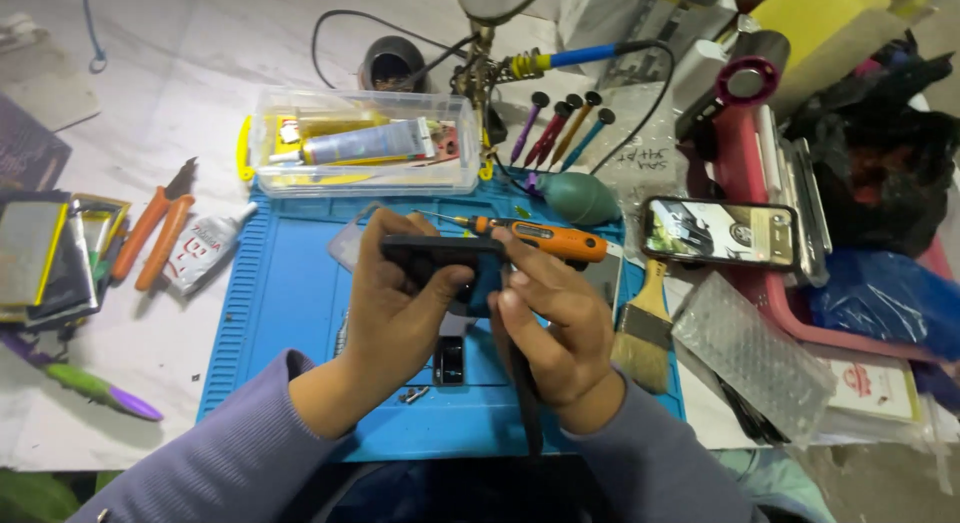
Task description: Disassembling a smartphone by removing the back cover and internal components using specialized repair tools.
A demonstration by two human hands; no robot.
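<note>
- The dark phone-like device point(440, 253) sits between both hands, raised a little over the blue work mat point(290, 303) near the middle of the view.
- Its long axis runs roughly 9 o'clock to 3 o'clock, tilting slightly; the flat top edge faces up toward the camera, so which face is the screen cannot be told.
- The left hand point(395, 303) is clamped on the device's 9 o'clock end, fingers curled over the top and thumb pressing from 6 o'clock.
- The right hand point(555, 318) closes on the 3 o'clock end, fingertips touching the edge; a dark strap-like strip hangs from under it toward 6 o'clock.
- Both hands are equally near, close together, almost touching over the device.
- The orange electric screwdriver point(535, 238) lies just beyond the hands at 12 o'clock, its tip pointing toward 9 o'clock.
- A paintbrush point(645, 323) rests at 3 o'clock of the right hand, bristles toward 6 o'clock.
- A clear plastic box point(360, 143) stands at 12 o'clock on the mat's far edge; a lit phone point(720, 233) lies on the worktop at 2 o'clock.
</note>
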